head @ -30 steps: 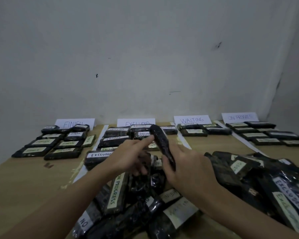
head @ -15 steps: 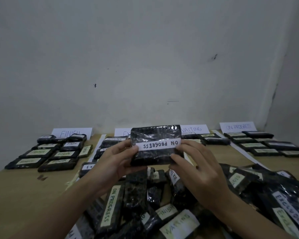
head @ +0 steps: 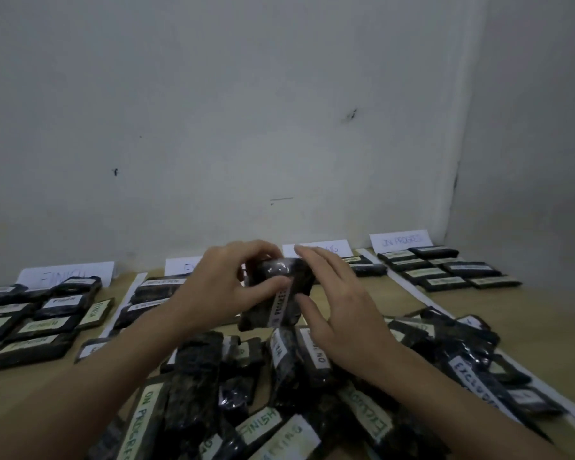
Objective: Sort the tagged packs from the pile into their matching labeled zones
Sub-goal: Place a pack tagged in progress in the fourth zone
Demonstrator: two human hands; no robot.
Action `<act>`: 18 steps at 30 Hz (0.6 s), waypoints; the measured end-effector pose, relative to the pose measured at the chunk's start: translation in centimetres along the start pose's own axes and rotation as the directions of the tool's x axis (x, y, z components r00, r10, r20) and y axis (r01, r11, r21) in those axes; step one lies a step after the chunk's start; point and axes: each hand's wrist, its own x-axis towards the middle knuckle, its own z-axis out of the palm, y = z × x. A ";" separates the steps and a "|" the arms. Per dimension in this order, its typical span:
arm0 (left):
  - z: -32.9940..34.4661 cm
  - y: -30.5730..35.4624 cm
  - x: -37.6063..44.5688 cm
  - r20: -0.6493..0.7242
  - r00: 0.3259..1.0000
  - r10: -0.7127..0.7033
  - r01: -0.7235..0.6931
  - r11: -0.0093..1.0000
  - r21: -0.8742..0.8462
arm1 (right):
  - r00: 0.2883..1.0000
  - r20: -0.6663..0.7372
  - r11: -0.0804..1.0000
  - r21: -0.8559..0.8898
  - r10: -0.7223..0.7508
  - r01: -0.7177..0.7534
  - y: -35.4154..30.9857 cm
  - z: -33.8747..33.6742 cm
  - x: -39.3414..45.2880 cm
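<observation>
From the head camera, a dark wrapped pack [head: 277,293] was held in the air above the pile [head: 279,386], in front of the far row of zones. Its long axis ran nearly upright, tipped a little so the top end leaned away toward the wall and slightly right; the white tag on it ran lengthwise, its lettering turned sideways and blurred. The left hand [head: 220,287] gripped the pack's upper left part, fingers curled over the top end and thumb pressed on the face. The right hand [head: 337,307] lay against the pack's right side with fingers fairly straight and spread, thumb touching near the tag. On the wooden table [head: 528,313] beyond, sorted packs lay by the FINISH sign [head: 65,275] at left and the ON PROGRESS sign [head: 400,241] at right.
</observation>
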 end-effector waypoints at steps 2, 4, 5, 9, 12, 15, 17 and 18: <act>1.1 0.4 0.9 0.082 0.985 0.149 -0.154 0.986 0.063 | 1.000 0.012 0.998 0.059 0.025 -0.026 0.8 -0.3 -0.2; 2.2 0.8 1.5 0.164 0.955 0.249 -0.265 0.961 0.082 | 0.998 -0.028 0.994 0.096 0.057 -0.054 1.7 -0.7 -0.7; 2.6 1.0 1.7 0.192 0.944 0.267 -0.287 0.954 0.083 | 0.996 -0.047 0.992 0.102 0.081 -0.076 2.1 -0.8 -1.0; 4.3 1.7 2.4 0.247 0.942 0.227 -0.254 0.964 0.082 | 0.987 -0.090 0.983 0.135 0.134 -0.122 3.2 -1.1 -2.0; 5.5 2.3 3.2 0.297 0.925 0.236 -0.281 0.952 0.120 | 0.983 -0.130 0.985 0.129 0.127 -0.111 4.0 -1.4 -2.5; 6.8 2.8 4.3 0.314 0.909 0.274 -0.333 0.931 0.152 | 0.977 -0.160 0.985 0.120 0.141 -0.122 5.1 -2.2 -2.8; 7.8 3.3 5.1 0.311 0.909 0.276 -0.339 0.925 0.170 | 0.971 -0.184 0.985 0.106 0.152 -0.134 6.1 -3.0 -2.9; 8.4 3.6 5.5 0.307 0.914 0.266 -0.330 0.926 0.182 | 0.967 -0.201 0.985 0.107 0.158 -0.139 6.6 -3.6 -3.0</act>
